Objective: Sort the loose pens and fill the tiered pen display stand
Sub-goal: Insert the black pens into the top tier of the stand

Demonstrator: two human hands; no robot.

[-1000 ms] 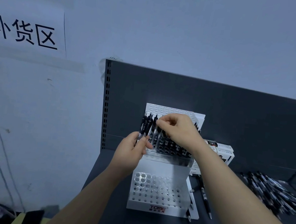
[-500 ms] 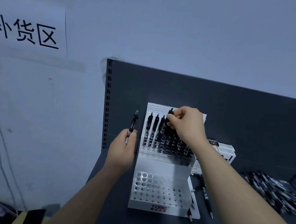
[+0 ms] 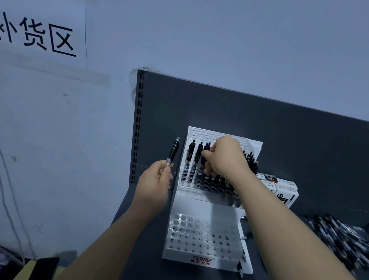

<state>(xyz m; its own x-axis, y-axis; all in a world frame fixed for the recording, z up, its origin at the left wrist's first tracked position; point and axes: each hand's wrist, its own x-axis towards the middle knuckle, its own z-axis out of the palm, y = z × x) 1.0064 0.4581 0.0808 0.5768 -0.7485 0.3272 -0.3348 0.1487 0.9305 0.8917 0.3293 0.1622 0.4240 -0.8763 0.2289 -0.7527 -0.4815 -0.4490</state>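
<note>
Right now the left hand pinches a black pen by its lower end between thumb and fingers. It holds the pen upright just left of the white pen display stand, not touching it. The right hand reaches over the stand's upper tier, fingers curled round another pen whose lower end is down among the back holes; whether it is fully seated I cannot tell. Two upright pens stand in the holes just to its left, and more black pens fill the right of that tier, partly hidden by the wrist. The lower tier shows rows of round holes and a red TOME logo on its front. The stand sits on a dark shelf against a dark back panel. A few stray pens lie by its right edge, white boxes sit behind the right forearm, and a pile of loose pens lies farther right. A paper sign with black characters hangs on the wall at upper left.
</note>
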